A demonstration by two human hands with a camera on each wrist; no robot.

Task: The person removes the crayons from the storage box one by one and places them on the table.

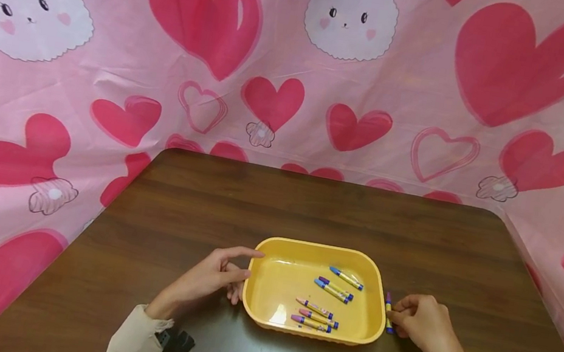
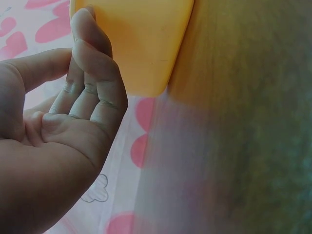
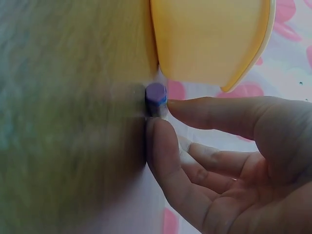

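Crayon (image 1: 389,305) at lower right of centre in the head view, just outside the right wall of the tray: slim stick, purple tip toward the top of the frame, yellow paper wrapper, dark blue band at the near end. In the right wrist view its end shows blunt, purple and faceted, near mid-frame, close against the tabletop; cannot tell whether it bears on the wood. Right hand (image 1: 422,322) pinches it between thumb and forefinger, the other fingers bent behind. Tray (image 1: 309,331), lower centre: smooth, glossy yellow plastic, a rounded rectangle with sloping walls and a rolled lip, pale glare on its floor. Inside, on the right half, six loose crayons (image 1: 314,308) in the same printed yellow wrapper, lying aslant in two clusters: blue and purple tips in the upper one, peach, pink and mauve in the lower. Left hand (image 1: 213,276) at the tray's left edge, grip slack: forefinger stretched to the lip, thumb beside it, remaining fingers loosely bent by the outer wall. Cream sleeve (image 1: 137,338) at lower left, gathered at the cuff, a black strap (image 1: 175,342) by the wrist. Table (image 1: 310,205) below: dark brown wood grain, low sheen, rounded far corners. Behind, pink cloth (image 1: 286,47), softly creased, printed with red hearts and fluffy white rabbits.
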